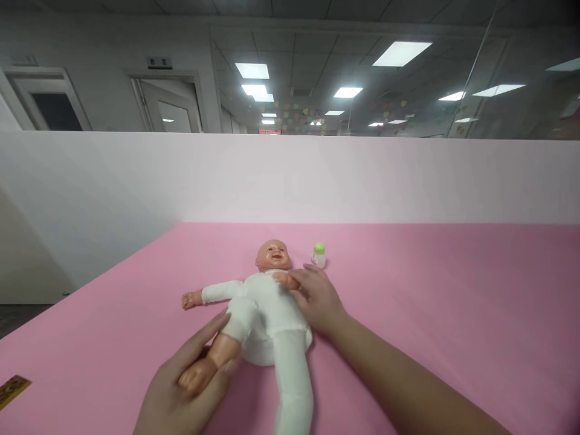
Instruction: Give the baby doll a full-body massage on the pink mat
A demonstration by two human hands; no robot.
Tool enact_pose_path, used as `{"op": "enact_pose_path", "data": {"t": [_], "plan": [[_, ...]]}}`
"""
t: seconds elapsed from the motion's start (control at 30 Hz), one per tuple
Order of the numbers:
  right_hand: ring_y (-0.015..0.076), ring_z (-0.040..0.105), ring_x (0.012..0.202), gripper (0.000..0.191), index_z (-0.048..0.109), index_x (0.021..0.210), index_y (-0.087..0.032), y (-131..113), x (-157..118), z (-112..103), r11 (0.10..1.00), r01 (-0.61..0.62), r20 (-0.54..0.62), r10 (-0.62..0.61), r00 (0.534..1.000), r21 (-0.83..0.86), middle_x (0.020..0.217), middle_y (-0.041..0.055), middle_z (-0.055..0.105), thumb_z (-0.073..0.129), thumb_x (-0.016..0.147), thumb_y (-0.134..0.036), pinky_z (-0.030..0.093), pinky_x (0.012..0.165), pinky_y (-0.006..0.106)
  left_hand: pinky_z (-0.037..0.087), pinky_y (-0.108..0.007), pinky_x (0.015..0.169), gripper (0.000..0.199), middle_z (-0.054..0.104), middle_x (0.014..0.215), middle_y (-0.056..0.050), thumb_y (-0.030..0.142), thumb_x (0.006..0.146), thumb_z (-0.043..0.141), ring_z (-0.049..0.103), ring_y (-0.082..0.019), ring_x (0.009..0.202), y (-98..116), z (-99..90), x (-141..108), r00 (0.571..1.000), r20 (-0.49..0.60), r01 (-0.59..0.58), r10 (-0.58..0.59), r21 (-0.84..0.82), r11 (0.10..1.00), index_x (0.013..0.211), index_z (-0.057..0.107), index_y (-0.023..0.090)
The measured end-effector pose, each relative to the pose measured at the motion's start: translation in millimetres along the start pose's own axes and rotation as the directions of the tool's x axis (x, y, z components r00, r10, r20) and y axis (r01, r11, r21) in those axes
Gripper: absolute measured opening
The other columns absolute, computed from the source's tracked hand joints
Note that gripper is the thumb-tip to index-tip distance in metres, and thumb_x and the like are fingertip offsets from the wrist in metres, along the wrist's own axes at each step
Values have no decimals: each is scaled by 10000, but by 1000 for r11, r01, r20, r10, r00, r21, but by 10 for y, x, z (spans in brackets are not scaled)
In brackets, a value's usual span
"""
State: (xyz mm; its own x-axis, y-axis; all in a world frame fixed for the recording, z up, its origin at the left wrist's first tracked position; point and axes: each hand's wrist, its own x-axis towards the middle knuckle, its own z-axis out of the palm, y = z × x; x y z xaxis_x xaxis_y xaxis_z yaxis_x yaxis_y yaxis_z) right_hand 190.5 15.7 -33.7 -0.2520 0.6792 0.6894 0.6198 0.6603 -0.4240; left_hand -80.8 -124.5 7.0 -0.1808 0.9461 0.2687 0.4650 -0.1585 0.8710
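A baby doll (276,308) with a white cloth body lies face up, its head pointing away from me. My left hand (188,374) is wrapped round the doll's lower leg and foot on the left side, and that leg is bent up toward the belly. The doll's other leg stretches toward me. With my right hand (317,296) I hold the doll's small hand (286,280) against its chest. Its other arm lies stretched out to the left. A small bottle with a green cap (319,255) stands just beyond my right hand.
The doll lies on a pink surface (430,302) with a white panel (290,178) rising behind it. A yellow and dark label (13,389) is at the left edge. Beyond the panel are doors, glass and ceiling lights.
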Motion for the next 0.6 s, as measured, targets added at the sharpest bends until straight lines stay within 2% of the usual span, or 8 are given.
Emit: {"op": "enact_pose_path", "data": {"t": [0.07,0.13,0.23,0.37,0.5,0.53,0.6], "plan": [[291,598,1315,395,727,1327,-308,17,-32,73,994,104,74,-101,992,-41,1340,43,724,643,978,-142,361,1239,569,599,-364,1009,629,781,1246,-51,533,857,708,726,-308,1189,43,98,159,1000,7,13,-13,-1,1000,1416,693,244],[300,566,1363,417,733,1339,-328,66,-63,108,986,149,122,-140,983,-69,1393,41,700,648,979,-136,398,1216,563,600,-335,987,621,779,1252,-37,519,855,708,715,-303,1216,64,172,276,999,18,27,-27,-14,1000,1413,695,245],[307,556,1379,481,736,1347,-367,115,-86,108,983,167,178,-151,972,-75,1386,22,706,640,963,-93,405,1209,575,591,-332,995,640,781,1249,-26,516,845,717,713,-296,1222,49,247,395,995,70,69,-64,-69,995,1423,683,244],[309,548,1390,548,733,1353,-369,78,-69,78,985,165,211,-150,966,-55,1370,19,714,622,930,-40,407,1203,582,532,-390,1104,688,774,1275,-31,522,850,714,682,-298,1279,10,291,472,983,143,132,-117,-94,987,1472,637,236],[276,595,1342,504,738,1334,-357,31,-44,34,994,88,163,-97,982,59,1360,23,720,619,938,-68,408,1212,550,526,-419,1124,693,712,1404,-55,527,872,708,639,-317,1343,-49,235,390,988,125,96,-86,-74,993,1496,619,240],[265,625,1301,474,739,1324,-351,37,-38,17,993,29,143,-45,989,112,1338,25,730,622,945,-91,440,1190,529,539,-416,1111,697,701,1422,-59,531,875,711,642,-319,1341,-83,202,339,991,116,78,-70,-70,994,1503,615,245],[254,679,1206,409,730,1313,-333,85,-23,-23,961,-154,79,139,987,230,1297,31,746,652,948,-164,529,1099,482,562,-413,1088,709,687,1445,-58,545,868,729,650,-323,1331,-174,118,202,995,98,35,-29,-53,998,1511,611,269]]}}
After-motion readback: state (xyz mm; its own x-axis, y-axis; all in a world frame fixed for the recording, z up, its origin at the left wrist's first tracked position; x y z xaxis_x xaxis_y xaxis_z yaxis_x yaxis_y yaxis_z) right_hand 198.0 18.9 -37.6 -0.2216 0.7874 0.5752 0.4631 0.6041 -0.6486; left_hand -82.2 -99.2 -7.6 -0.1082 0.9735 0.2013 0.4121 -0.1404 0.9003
